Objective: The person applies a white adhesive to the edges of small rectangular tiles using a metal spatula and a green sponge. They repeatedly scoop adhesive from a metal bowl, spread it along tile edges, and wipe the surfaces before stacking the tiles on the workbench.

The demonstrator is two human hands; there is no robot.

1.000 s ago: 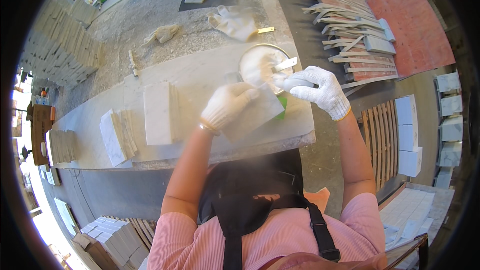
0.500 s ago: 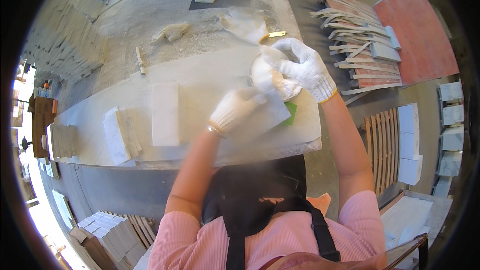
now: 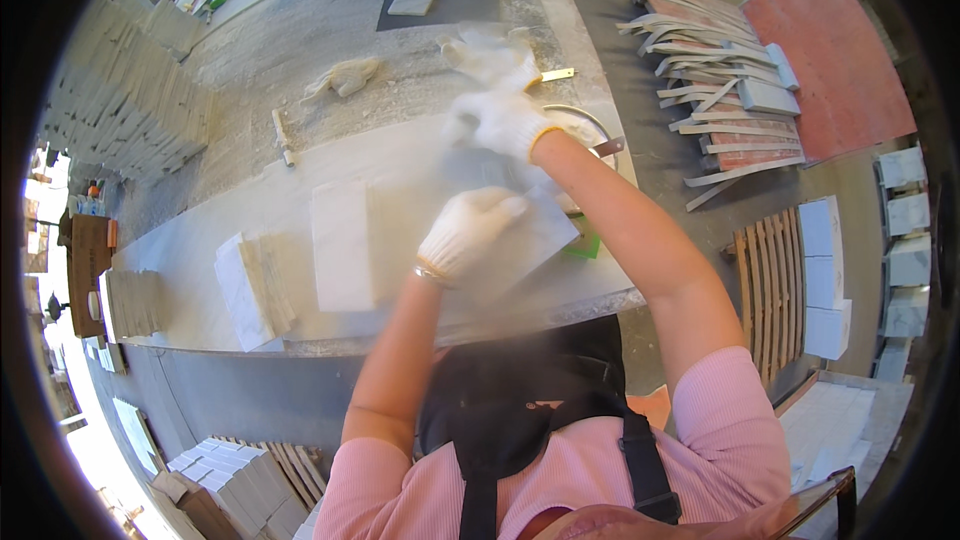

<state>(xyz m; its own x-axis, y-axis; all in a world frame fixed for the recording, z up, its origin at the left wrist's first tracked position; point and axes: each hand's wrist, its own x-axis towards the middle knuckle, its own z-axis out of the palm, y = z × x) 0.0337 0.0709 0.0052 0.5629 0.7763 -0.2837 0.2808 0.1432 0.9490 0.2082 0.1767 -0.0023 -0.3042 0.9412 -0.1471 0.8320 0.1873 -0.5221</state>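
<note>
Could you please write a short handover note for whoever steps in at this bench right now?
Left hand: gloved, pressing flat on the pale stone tile at the front of the workbench; open palm, no grip.
Right hand: gloved, blurred, over the far edge of the tile beside the round metal bowl; what it holds cannot be told.
A green pad shows under the tile's right corner.
Left of it: one flat white tile, then a small leaning tile stack.
A spare glove lies farther back.
Done and left: cannot be judged from this view.
</note>
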